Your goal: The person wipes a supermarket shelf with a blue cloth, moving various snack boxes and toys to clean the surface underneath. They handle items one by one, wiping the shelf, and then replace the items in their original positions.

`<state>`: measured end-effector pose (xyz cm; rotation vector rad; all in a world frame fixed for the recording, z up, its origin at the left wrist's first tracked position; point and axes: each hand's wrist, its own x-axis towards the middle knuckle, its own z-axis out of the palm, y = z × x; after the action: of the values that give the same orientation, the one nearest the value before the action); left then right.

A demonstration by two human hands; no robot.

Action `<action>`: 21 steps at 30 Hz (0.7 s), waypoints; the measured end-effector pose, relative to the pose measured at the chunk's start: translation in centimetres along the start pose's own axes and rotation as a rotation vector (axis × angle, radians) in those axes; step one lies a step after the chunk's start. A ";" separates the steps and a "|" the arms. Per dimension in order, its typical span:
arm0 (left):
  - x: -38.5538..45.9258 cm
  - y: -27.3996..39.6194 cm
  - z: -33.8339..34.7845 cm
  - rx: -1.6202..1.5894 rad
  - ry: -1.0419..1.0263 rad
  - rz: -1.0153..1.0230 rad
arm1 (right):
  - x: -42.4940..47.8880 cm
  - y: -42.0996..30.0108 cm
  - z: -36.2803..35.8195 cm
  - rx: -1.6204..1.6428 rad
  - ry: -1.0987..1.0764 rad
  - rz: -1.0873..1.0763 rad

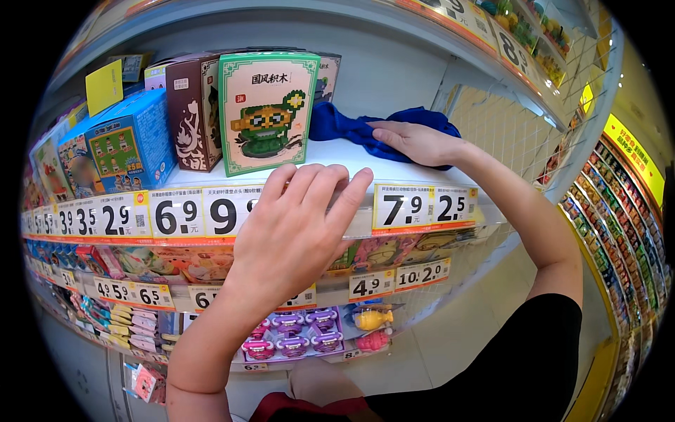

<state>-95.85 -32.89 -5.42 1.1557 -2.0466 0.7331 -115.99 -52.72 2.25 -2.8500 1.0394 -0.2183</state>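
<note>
A crumpled dark-blue cloth lies on the white shelf board, to the right of the boxed goods. My right hand grips it and presses it against the board, with part of the fingers hidden in its folds. At the shelf's front edge, my left hand rests with its fingers apart and their tips over the rim. Nothing shows in that hand, and it covers part of the price-label strip. Just behind it stands an upright green-bordered building-block box.
Left of the green box are a dark brown box and a blue box. An upper shelf overhangs the board. Wire mesh closes its right end. Lower shelves hold packaged toys. A snack rack stands far right.
</note>
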 end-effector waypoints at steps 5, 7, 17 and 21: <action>0.3 0.0 0.2 -0.023 0.021 0.010 | 7.5 6.6 -0.6 -0.274 -0.102 0.279; 0.3 0.0 0.4 -0.044 0.028 0.010 | 10.3 7.3 -0.7 -0.349 -0.127 0.454; -0.1 -0.3 0.0 -0.043 0.041 0.004 | 9.9 9.3 -2.4 -0.496 -0.127 0.691; 0.2 -0.1 0.3 -0.058 0.027 0.005 | 8.3 9.5 -3.7 -0.275 -0.307 0.645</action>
<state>-95.90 -33.24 -5.48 1.1028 -2.0357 0.6841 -116.33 -65.54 5.41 -2.4532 1.9329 0.4267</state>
